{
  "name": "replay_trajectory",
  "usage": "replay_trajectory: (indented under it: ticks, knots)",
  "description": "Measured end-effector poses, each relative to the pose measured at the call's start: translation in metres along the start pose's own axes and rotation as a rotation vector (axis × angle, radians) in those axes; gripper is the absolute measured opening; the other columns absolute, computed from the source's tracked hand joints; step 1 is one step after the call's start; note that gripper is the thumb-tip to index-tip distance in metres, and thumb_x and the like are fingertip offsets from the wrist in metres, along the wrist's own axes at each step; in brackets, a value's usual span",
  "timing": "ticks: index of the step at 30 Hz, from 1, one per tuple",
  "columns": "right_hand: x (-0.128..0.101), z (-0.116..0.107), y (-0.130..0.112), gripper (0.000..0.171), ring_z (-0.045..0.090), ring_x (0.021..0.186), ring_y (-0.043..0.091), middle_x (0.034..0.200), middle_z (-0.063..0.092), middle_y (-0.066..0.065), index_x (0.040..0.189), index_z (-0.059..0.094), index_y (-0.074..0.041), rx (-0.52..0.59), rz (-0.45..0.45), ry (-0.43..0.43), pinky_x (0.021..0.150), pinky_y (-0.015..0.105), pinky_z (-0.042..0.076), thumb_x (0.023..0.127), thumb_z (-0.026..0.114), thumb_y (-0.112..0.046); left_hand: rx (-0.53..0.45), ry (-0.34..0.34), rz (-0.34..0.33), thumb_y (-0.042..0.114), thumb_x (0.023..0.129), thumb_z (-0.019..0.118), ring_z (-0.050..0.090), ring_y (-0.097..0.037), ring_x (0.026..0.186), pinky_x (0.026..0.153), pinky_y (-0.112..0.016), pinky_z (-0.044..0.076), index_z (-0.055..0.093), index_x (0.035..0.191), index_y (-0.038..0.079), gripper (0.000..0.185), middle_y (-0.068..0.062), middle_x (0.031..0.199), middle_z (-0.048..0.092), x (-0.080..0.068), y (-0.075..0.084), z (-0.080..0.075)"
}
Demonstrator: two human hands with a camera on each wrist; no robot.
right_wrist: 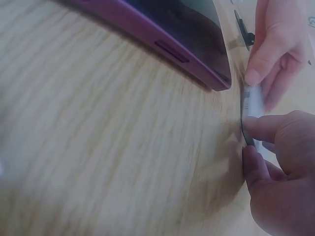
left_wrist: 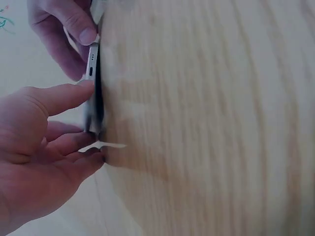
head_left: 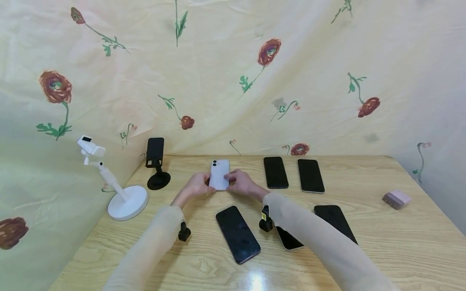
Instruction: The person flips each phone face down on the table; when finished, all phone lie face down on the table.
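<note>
A pale smartphone [head_left: 219, 176] lies back up near the far edge of the table, its two camera lenses at the upper left. My left hand [head_left: 198, 184] grips its left edge, thumb near the lower corner. From the other side my right hand [head_left: 242, 183] pinches the right edge. In the left wrist view the phone's bottom edge [left_wrist: 92, 69] with its charging port shows between the hands. The right wrist view has the phone's side [right_wrist: 253, 101] between both hands, low over the wood. Whether it fully touches the table I cannot tell.
Nearer lies a dark phone [head_left: 238, 234] with a purple frame. Two black-screened phones [head_left: 275, 172] lie at the back right; two more [head_left: 335, 220] lie partly under my right sleeve. A white stand [head_left: 127, 202] and a black stand [head_left: 158, 180] are left, a lilac block [head_left: 397, 199] right.
</note>
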State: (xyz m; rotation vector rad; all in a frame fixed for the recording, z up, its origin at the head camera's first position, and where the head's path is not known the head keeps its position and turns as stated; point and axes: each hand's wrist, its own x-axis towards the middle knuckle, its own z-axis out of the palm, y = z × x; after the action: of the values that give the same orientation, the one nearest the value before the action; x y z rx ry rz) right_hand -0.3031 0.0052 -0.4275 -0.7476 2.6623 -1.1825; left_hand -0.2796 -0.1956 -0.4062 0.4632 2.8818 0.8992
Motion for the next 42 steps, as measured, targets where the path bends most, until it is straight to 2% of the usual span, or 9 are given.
replay_trajectory:
  ticks: [5,13,17,22,25,31,33,37,42]
  knots:
    - [-0.001,-0.001,-0.001,0.048,0.057,0.115,0.033,0.129,0.057,0.023,0.130,0.062,0.008,-0.009,0.000,-0.006,0.095,0.039,0.048,0.084,0.074,0.001,0.112,0.003,-0.027,0.008,0.086,0.078,0.053,-0.036,0.126,0.101,-0.042,0.043,0.059,0.132,-0.010,0.053,-0.026,0.138,0.053,-0.001,0.001,0.003]
    - [-0.013,-0.028,0.003,0.045,0.063,0.099,0.025,0.119,0.065,0.020,0.134,0.057,0.010,0.043,0.039,-0.071,0.082,0.034,0.053,0.092,0.066,-0.005,0.133,-0.026,-0.066,0.012,0.090,0.075,0.046,-0.038,0.132,0.105,-0.042,0.040,0.058,0.136,-0.006,0.052,-0.024,0.145,0.048,-0.001,0.005,0.005]
    - [-0.029,-0.061,0.007,0.046,0.066,0.101,0.035,0.124,0.061,0.026,0.137,0.050,0.015,0.198,0.091,-0.073,0.079,0.037,0.056,0.098,0.060,-0.007,0.177,0.062,-0.022,0.013,0.094,0.068,0.061,-0.034,0.112,0.099,-0.044,0.046,0.063,0.131,-0.004,0.042,-0.021,0.135,0.059,0.000,0.015,0.007]
    - [-0.043,-0.109,0.020,0.048,0.054,0.119,0.046,0.137,0.048,0.034,0.143,0.039,0.017,0.286,0.169,-0.053,0.090,0.046,0.052,0.104,0.050,-0.009,0.168,0.188,0.080,0.012,0.094,0.066,0.070,-0.026,0.091,0.081,-0.041,0.054,0.072,0.119,-0.001,0.029,-0.013,0.107,0.073,0.012,0.043,0.011]
    - [-0.049,-0.132,0.031,0.049,0.048,0.126,0.047,0.141,0.042,0.036,0.145,0.034,0.018,0.279,0.215,-0.038,0.094,0.047,0.050,0.106,0.045,-0.011,0.092,0.137,0.098,0.013,0.095,0.068,0.070,-0.028,0.097,0.083,-0.039,0.054,0.066,0.127,-0.002,0.036,-0.015,0.113,0.071,0.025,0.061,0.018]
    - [-0.063,-0.153,0.049,0.051,0.047,0.125,0.047,0.139,0.040,0.038,0.144,0.032,0.020,0.225,0.307,-0.036,0.098,0.048,0.047,0.107,0.043,-0.014,0.041,-0.097,0.133,0.021,0.091,0.075,0.050,-0.032,0.131,0.105,-0.037,0.041,0.041,0.150,-0.001,0.072,-0.016,0.149,0.046,0.056,0.094,0.045]
    - [-0.066,-0.154,0.053,0.051,0.045,0.127,0.048,0.141,0.038,0.038,0.145,0.030,0.020,0.228,0.338,-0.027,0.099,0.050,0.045,0.108,0.041,-0.013,0.049,-0.154,0.161,0.022,0.091,0.076,0.057,-0.031,0.119,0.106,-0.034,0.039,0.036,0.153,-0.001,0.077,-0.022,0.138,0.055,0.065,0.101,0.054]
    - [-0.065,-0.155,0.057,0.050,0.041,0.129,0.048,0.143,0.035,0.038,0.145,0.028,0.021,0.230,0.377,-0.005,0.099,0.049,0.045,0.107,0.039,-0.011,0.049,-0.177,0.171,0.023,0.089,0.078,0.060,-0.029,0.108,0.102,-0.029,0.041,0.035,0.153,0.001,0.081,-0.021,0.137,0.057,0.075,0.110,0.066]
    - [-0.062,-0.156,0.055,0.049,0.040,0.129,0.047,0.145,0.032,0.038,0.144,0.028,0.021,0.217,0.422,-0.020,0.097,0.048,0.047,0.106,0.038,-0.007,0.023,-0.180,0.158,0.025,0.086,0.081,0.041,-0.025,0.138,0.109,-0.031,0.034,0.036,0.154,0.003,0.084,-0.013,0.153,0.042,0.082,0.115,0.072]
